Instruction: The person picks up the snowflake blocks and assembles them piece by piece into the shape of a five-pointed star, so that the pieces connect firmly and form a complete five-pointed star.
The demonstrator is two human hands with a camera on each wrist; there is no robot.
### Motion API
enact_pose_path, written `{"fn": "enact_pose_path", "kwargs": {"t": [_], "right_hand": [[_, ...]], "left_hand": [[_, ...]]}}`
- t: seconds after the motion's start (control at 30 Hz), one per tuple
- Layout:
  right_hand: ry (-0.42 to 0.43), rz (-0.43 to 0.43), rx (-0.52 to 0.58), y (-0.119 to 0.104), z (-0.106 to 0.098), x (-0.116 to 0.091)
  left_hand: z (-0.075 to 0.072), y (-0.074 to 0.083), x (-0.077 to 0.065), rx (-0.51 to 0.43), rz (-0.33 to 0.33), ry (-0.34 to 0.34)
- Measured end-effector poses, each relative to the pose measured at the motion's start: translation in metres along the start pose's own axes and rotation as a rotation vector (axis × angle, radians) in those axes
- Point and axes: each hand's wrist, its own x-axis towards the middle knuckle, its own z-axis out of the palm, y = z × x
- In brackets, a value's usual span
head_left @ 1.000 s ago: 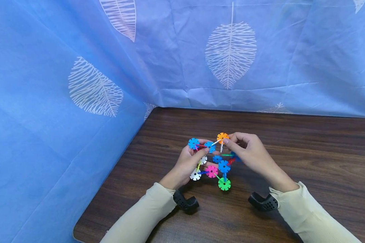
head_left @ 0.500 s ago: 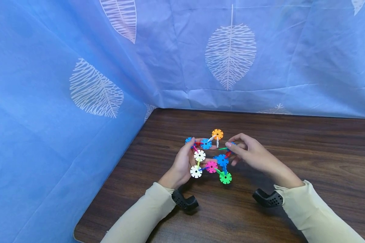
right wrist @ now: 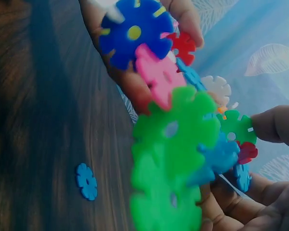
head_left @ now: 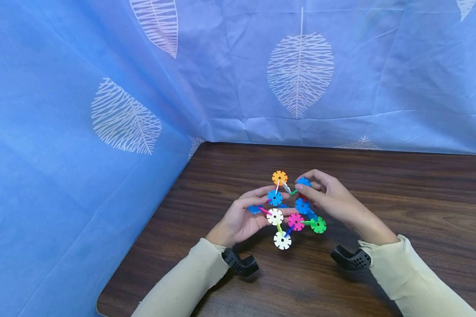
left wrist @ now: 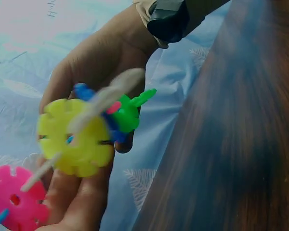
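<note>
Both hands hold up a ring of interlocking notched plastic discs (head_left: 296,222), joined edge to edge in several colours. My left hand (head_left: 238,220) comes from the left, its thumb and fingers around a blue disc (head_left: 275,198) on the ring's upper left, other fingers stretched behind. Thumb and fingers of my right hand (head_left: 329,193) pinch another blue disc (head_left: 303,182) at the upper right. An orange disc (head_left: 279,178) tops the ring. White discs (head_left: 282,240) hang lowest, and a green disc (head_left: 318,225) sticks out at the right. In the right wrist view, the near discs are blurred.
A loose blue disc (right wrist: 86,181) lies on the dark wooden table (head_left: 420,211), behind the ring in the head view. Blue cloth (head_left: 238,79) with white leaf prints hangs along the table's back and left sides. Black wrist mounts (head_left: 351,259) sit at both cuffs.
My right hand has let go of the orange disc and now pinches a blue one. The ring has turned: its white discs moved right and down, its green disc right and up.
</note>
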Motion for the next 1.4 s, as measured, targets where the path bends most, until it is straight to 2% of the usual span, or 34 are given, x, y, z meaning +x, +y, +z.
{"fn": "enact_pose_path", "kwargs": {"t": [0.07,0.13,0.27,0.43,0.57,0.87,1.0,1.23,1.4], "right_hand": [[-0.004,-0.013,0.011,-0.0012,0.0009,-0.0006],[-0.011,-0.028,0.029,-0.0027,0.0022,-0.001],[-0.017,-0.058,0.054,-0.0051,0.0045,-0.0011],[-0.002,-0.085,0.055,-0.0049,0.0047,-0.0012],[0.001,-0.105,0.055,-0.0042,0.0045,-0.0009],[-0.001,-0.136,0.031,-0.0058,0.0076,0.0001],[0.005,-0.13,0.032,-0.0058,0.0089,0.0001],[-0.028,-0.113,0.032,-0.0053,0.0091,0.0011],[-0.019,-0.111,-0.076,-0.0007,0.0001,0.0047]], "left_hand": [[0.0001,-0.0002,0.0001,0.006,-0.018,-0.028],[0.0006,-0.0007,0.0008,0.036,-0.029,-0.02],[0.0021,-0.0017,0.0023,0.099,-0.049,0.064],[0.0034,-0.0017,0.0022,0.119,-0.076,0.14],[0.0038,-0.001,0.0002,0.157,-0.089,0.139],[0.0024,-0.002,-0.0004,0.162,-0.13,0.082],[0.004,-0.0022,0.0015,0.197,-0.106,0.073],[0.0063,-0.0046,0.0042,0.22,-0.048,0.172],[0.0024,-0.0045,0.0051,0.215,-0.028,0.181]]}}
